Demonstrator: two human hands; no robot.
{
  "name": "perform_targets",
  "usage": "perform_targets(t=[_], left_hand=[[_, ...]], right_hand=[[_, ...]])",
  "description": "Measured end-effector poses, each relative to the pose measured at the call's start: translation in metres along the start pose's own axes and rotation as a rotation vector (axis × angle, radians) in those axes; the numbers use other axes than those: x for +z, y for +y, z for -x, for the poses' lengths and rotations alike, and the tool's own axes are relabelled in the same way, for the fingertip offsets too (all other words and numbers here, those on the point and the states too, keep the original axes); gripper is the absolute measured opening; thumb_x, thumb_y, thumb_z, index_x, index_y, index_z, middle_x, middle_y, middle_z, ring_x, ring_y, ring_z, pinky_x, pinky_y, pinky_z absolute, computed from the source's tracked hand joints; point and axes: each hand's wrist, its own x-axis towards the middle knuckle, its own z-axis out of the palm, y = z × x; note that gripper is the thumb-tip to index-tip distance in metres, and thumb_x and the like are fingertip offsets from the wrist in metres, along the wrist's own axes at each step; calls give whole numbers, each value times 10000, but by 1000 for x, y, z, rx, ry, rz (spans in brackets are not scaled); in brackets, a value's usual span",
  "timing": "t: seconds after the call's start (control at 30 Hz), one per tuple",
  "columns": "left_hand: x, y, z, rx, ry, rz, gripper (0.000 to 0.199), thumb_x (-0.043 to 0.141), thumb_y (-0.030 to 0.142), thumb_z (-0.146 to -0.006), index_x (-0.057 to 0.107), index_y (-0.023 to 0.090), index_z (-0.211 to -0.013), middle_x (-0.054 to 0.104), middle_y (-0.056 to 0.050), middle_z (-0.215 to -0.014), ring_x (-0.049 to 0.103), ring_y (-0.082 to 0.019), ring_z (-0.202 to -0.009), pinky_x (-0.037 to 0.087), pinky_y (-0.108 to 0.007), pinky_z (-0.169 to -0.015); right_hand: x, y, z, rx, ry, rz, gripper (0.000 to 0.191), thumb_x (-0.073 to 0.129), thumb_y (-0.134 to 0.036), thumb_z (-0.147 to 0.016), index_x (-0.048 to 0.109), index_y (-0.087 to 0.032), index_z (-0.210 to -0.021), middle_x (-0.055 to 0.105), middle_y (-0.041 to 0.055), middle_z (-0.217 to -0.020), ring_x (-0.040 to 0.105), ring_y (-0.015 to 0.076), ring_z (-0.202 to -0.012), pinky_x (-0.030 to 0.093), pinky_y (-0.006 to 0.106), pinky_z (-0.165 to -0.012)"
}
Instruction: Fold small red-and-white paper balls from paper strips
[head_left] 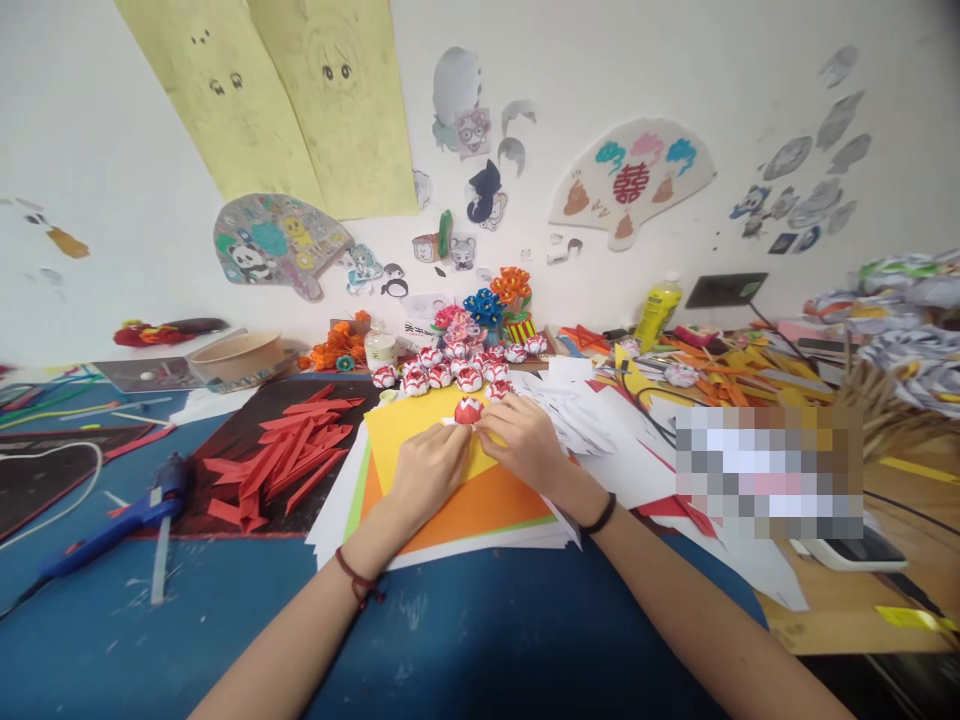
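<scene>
Both my hands meet over a stack of coloured paper [442, 515], its top sheets yellow and orange. Between them sits a red paper flower [469, 410] with a pale zigzag edge. My left hand [433, 462] is closed, its fingertips pressed at the flower's near left side. My right hand [525, 440] has its fingers curled together at the flower's right side. A bit of white paper shows by the left fingertips; the exact grip is partly hidden. Just beyond stand several finished red-and-white paper flowers [439, 375].
Folded red paper strips [300, 455] lie on a dark mat at left, with a blue glue gun [161, 500] nearer me. White sheets [630, 470] spread to the right. A yellow bottle [660, 312] and paper flower bunches [484, 308] stand by the wall.
</scene>
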Motion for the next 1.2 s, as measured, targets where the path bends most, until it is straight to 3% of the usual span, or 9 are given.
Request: perform_targets(t=[0.17,0.33,0.5,0.67,0.9,1.0,1.2], left_hand=[[-4,-6,0,105,-22,-35,205,439,170,-965,582,168,-819,617,-34,-723,524,-158,-667,314,-302,-574],[-10,-8,-3,247,-45,-93,152,465,194,-966,615,185,-941,649,-46,-826,534,-179,-761,334,-319,-601],[-8,-7,-5,351,-97,-81,119,524,190,-928,609,168,-848,633,-51,-830,530,-192,-792,330,-334,-616],[-7,-7,-7,238,-138,34,142,495,195,-947,636,176,-940,644,-60,-913,519,-199,-821,344,-339,-667],[-4,-9,-10,-108,14,333,196,476,266,-977,641,179,-919,642,-52,-880,520,-176,-807,391,-316,-720],[-4,-7,-10,-129,30,283,196,486,282,-975,639,181,-907,652,-50,-874,522,-178,-809,377,-320,-722],[-1,-1,-7,-47,39,23,192,482,268,-977,643,182,-918,671,-59,-883,524,-198,-824,316,-345,-719]], right_hand=[[2,2,1,14,-56,-86,172,523,-150,-897,646,-176,-780,666,52,-799,521,180,-782,383,316,-710],[0,4,1,-77,-179,-87,218,522,-130,-865,608,-173,-669,630,45,-727,499,170,-720,355,306,-648],[2,5,5,-90,-277,-109,177,544,-91,-791,567,-178,-638,602,39,-689,499,166,-674,356,299,-624],[1,9,5,55,-277,-280,155,567,-48,-749,598,-178,-671,645,37,-738,569,163,-720,412,276,-677],[4,4,1,297,-85,-329,54,651,-142,-800,677,-179,-830,690,38,-837,606,171,-791,445,289,-740],[8,4,3,287,-50,-339,74,635,-135,-824,682,-174,-781,681,36,-781,600,164,-744,441,286,-708],[10,8,5,269,-4,-350,121,641,-81,-774,658,-169,-693,654,34,-716,580,161,-696,425,277,-660]])
